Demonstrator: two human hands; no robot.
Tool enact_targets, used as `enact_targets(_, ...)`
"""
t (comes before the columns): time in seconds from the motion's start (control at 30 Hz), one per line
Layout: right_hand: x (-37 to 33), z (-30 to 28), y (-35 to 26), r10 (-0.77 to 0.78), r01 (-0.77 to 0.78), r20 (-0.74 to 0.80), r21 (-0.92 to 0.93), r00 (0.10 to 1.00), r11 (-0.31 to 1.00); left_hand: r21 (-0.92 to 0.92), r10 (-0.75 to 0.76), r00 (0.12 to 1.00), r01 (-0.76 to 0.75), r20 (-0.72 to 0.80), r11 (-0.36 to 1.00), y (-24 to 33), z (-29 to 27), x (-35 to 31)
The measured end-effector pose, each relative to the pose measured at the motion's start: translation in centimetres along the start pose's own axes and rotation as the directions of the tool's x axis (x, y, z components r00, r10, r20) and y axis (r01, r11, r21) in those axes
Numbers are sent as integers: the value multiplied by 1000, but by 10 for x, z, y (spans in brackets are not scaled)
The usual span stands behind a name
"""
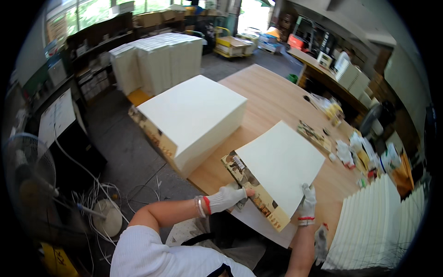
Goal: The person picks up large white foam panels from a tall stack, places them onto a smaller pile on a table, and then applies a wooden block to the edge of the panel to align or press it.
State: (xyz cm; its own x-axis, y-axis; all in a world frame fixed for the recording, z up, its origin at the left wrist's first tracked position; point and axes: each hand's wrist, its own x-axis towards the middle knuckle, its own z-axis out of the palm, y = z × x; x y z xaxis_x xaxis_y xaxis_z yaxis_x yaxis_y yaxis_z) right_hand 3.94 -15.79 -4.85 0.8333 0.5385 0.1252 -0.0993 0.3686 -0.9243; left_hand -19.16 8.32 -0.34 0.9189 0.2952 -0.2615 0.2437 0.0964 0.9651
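Note:
A large white sheet (281, 166) with a brown-and-yellow printed strip along its near left edge is held tilted above the wooden table. My left hand (228, 198), in a white knit glove with a red cuff, grips the strip's edge; the bare thumb tip lies on top and the other fingers are partly hidden. At the sheet's right edge, my gloved right hand (308, 202) is closed, its fingers wrapping the border. Left of the sheet stands a tall, neat stack of similar white sheets (198, 111) with the same printed strip.
The wooden table (256, 87) carries a patterned printed piece (314, 136) and scattered gloves (345, 152) at right. Ridged white stacks (369, 221) stand near right. A fan (30, 157), loose cables and a dark cabinet (74, 143) occupy the left; large white stacks (161, 60) stand behind.

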Motion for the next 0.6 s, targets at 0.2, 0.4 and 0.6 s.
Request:
enact_targets(0.2, 31, 169, -20, -132, 111, 185, 122, 974, 986, 351, 752, 605, -667, -261, 658, 45, -92, -70)
enact_targets(0.4, 105, 296, 16, -6, -5, 264, 39, 965, 999, 468, 607, 163, -495, -778, 733, 60, -197, -44)
enact_targets(0.6, 106, 348, 18, 212, -147, 32, -619, 977, 771, 449, 509, 147, -310, -848, 838, 11, -250, -11)
